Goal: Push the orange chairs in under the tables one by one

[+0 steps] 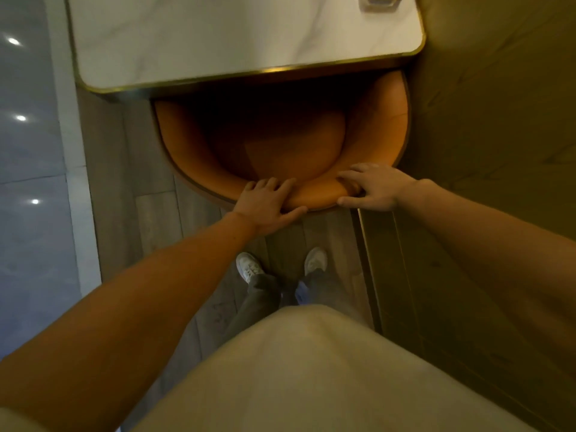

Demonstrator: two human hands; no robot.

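Both hands (268, 204) on orange chair (321, 194)

View: single head-worn wide-angle camera, no second view to share with.
Position: above the wearer's own chest, over both outstretched forearms.
Direction: forward and steeply down, almost straight onto the floor (149, 194) and the wearer's shoes (249, 266).
Nearness: close; left hand (265, 207) and right hand (374, 188) just below centre, on the orange chair (383, 126) backrest.
Upper edge: white marble surface (218, 42), cut off at the top.
Sides: glossy tiles at left, wooden wall panel (498, 120) at right.
Distortion: straight edges bowed near the borders.
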